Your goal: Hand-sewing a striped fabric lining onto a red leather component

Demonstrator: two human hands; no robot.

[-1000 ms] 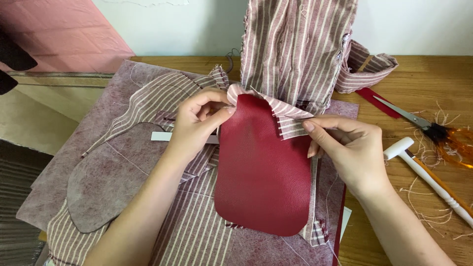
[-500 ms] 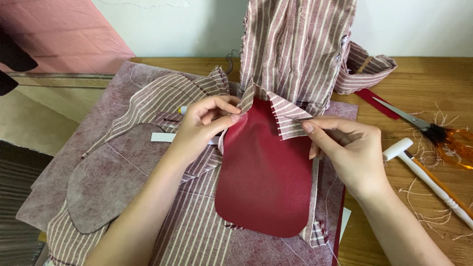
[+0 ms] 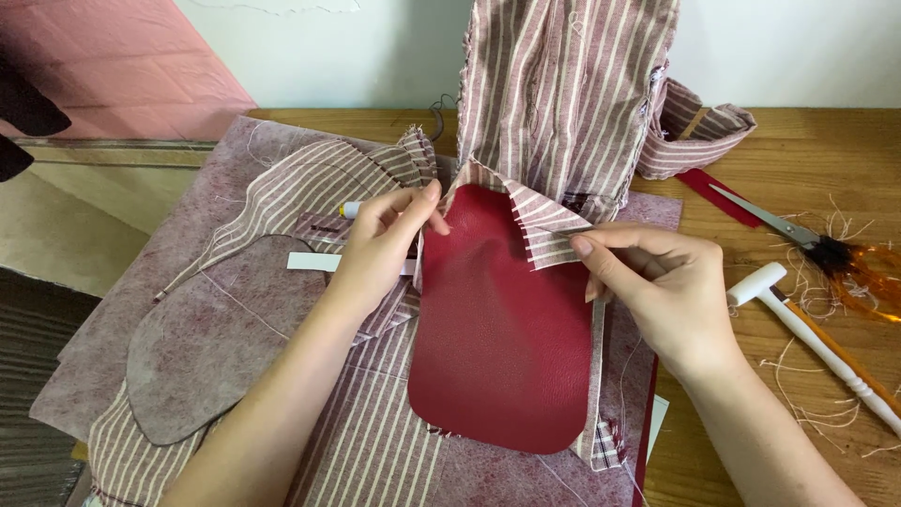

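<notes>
A dark red leather panel [image 3: 502, 329] with rounded lower corners lies on striped maroon-and-white fabric [image 3: 371, 441]. My left hand [image 3: 385, 246] pinches the panel's upper left edge together with a notched striped fabric flap. My right hand [image 3: 657, 282] pinches the striped flap [image 3: 540, 225] folded over the panel's upper right edge. A tall striped fabric piece [image 3: 563, 84] stands upright just behind the panel.
Scissors with orange handles [image 3: 826, 255] and a white hammer-like tool [image 3: 812, 329] lie on the wooden table [image 3: 826, 150] at right among loose threads. Grey-pink felt pieces [image 3: 202, 347] and a white pen [image 3: 349, 208] lie at left. A striped strap [image 3: 694, 141] curls behind.
Both hands have kept their grip. The striped flap has been folded further down over the red panel's top edge, and my left fingers have shifted slightly along that edge.
</notes>
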